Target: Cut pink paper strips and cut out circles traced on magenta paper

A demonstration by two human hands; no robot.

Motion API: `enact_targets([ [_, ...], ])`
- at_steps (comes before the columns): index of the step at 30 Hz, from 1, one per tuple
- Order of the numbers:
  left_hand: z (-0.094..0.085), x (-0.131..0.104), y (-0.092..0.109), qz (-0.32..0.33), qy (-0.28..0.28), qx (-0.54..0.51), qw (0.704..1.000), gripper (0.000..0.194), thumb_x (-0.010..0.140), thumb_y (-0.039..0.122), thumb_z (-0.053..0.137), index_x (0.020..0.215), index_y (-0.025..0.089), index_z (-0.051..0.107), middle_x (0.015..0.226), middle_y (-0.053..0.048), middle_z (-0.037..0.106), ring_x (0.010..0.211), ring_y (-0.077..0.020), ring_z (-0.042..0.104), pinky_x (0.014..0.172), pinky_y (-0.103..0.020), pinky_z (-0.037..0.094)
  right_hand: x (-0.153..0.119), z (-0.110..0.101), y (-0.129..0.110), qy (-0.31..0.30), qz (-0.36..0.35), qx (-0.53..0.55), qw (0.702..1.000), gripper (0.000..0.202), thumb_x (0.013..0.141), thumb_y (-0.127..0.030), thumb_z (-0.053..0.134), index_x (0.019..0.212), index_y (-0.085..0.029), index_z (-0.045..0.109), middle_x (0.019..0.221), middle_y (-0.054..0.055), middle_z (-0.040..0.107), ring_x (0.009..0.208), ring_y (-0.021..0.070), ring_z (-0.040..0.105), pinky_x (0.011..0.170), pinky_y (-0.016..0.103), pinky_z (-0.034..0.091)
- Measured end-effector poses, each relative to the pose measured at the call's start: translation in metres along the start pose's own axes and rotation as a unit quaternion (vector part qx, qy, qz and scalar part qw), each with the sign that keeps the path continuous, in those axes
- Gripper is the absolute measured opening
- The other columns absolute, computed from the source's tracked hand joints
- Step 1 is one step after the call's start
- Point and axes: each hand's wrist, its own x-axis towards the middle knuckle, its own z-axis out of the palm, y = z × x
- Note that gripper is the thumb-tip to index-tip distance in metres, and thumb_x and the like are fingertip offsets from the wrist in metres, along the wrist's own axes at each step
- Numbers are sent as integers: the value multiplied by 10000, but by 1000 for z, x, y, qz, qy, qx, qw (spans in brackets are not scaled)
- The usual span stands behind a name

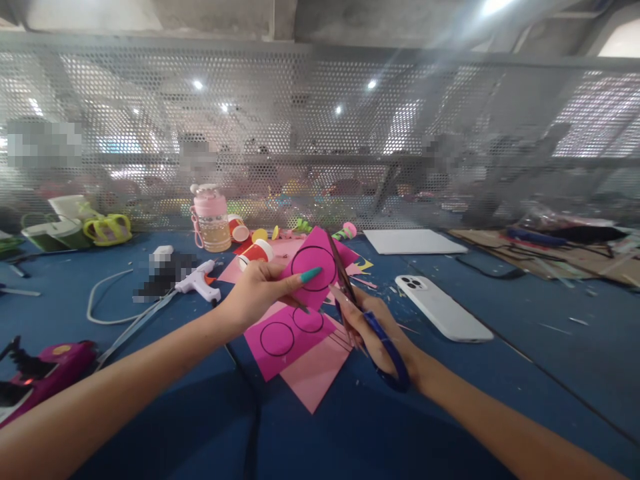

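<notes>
A magenta paper piece (324,257) with a black circle drawn on it is pinched between the thumb and fingers of my left hand (263,290). My right hand (383,327) has its fingers in the handles of blue scissors (387,353). The scissor blades point up and away along the right edge of the held paper. Beneath the hands, a magenta sheet (280,363) with more drawn circles lies over a pink sheet (320,381) on the blue table.
A white phone (450,313) lies to the right, with a white sheet (413,242) behind it. On the left are a glue gun (199,280) with its cord, a pink bottle (213,220) and a purple device (63,373). Red-and-white cups (256,253) stand behind the paper.
</notes>
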Motion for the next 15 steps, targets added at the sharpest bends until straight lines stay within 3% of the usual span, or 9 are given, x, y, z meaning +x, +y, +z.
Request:
enact_targets([
  [15,-1,2,6,-52,15,21,998,134,628,231,708,599,107,663,548,-4,662,504,-106,633,584,-231,537,0,0,-5,15,15,10,1000,439,763,-623,418,624,-214,345,397,-97,279,294,61,325,297,189,273],
])
